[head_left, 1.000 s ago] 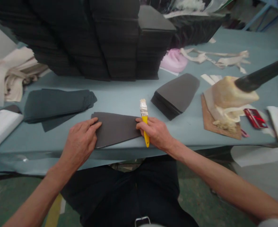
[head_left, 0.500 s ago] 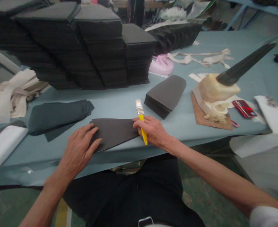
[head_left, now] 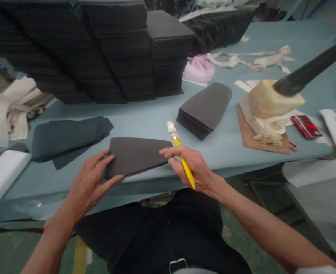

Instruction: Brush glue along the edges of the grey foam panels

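Observation:
A dark grey trapezoid sheet lies at the near edge of the blue-grey table. My left hand grips its left end, thumb under and fingers on top, lifting that edge slightly. My right hand is closed round a yellow-handled brush with whitish bristles, and its fingertips pinch the sheet's right end.
A small stack of the same dark sheets sits to the right, tall black stacks behind. Folded dark cloth lies left. A glue-crusted block with a black handle rests on brown board, a red object beside it.
Both hands have shifted from pressing flat on the sheet to gripping its two ends. The sheet's near edge has come up off the table, and the brush has tilted back toward me.

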Motion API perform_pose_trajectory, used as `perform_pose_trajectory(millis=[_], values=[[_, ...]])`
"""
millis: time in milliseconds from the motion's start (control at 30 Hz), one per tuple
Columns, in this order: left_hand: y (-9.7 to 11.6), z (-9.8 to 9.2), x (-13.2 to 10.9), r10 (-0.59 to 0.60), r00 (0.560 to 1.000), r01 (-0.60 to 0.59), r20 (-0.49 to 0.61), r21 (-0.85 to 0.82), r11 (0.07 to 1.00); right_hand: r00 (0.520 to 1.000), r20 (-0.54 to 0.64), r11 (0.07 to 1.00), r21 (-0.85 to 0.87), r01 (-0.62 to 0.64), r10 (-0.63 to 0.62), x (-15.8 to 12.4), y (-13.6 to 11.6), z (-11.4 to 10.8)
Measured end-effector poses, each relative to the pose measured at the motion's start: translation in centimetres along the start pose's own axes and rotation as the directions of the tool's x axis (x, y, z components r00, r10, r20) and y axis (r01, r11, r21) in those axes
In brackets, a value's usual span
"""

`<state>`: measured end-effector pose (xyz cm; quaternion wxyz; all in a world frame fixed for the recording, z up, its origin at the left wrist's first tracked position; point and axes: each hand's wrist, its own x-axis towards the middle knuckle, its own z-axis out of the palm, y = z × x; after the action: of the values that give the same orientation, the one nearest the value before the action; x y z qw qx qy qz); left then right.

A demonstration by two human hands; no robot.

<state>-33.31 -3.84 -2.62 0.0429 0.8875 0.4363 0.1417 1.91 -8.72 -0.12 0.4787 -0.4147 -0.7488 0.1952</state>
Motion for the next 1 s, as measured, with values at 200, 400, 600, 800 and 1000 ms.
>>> perform_pose_trajectory(millis=[200, 400, 600, 800, 1000], values=[[-0.3, 0.5, -0.5, 0.001, 1.000, -0.001, -0.021, -0.044, 0.999, 0.913, 0.019, 0.723, 0.605, -0.334, 0.406, 0.3, -3.1, -0.1], [1.3, -0.2, -0.2, 0.034, 0.998, -0.033, -0.055, 0.009, 0.999, 0.880, 0.001, 0.746, 0.531, -0.402, 0.474, -0.9, -2.0, -0.1], [3.2, -0.6, 0.8, 0.063, 0.997, -0.062, -0.044, 0.020, 0.998, 0.902, 0.002, 0.850, 0.337, -0.406, 0.431, -2.3, -1.3, -0.7], [3.8, -0.8, 1.3, 0.049, 0.999, -0.049, -0.006, -0.003, 0.999, 0.951, 0.000, 0.942, 0.135, -0.308, 0.311, -2.2, -1.0, -0.4], [3.7, -1.1, 1.3, 0.052, 0.998, -0.051, 0.027, -0.015, 0.999, 0.988, 0.033, 0.986, -0.082, -0.146, 0.149, -1.6, -0.4, 0.4]])
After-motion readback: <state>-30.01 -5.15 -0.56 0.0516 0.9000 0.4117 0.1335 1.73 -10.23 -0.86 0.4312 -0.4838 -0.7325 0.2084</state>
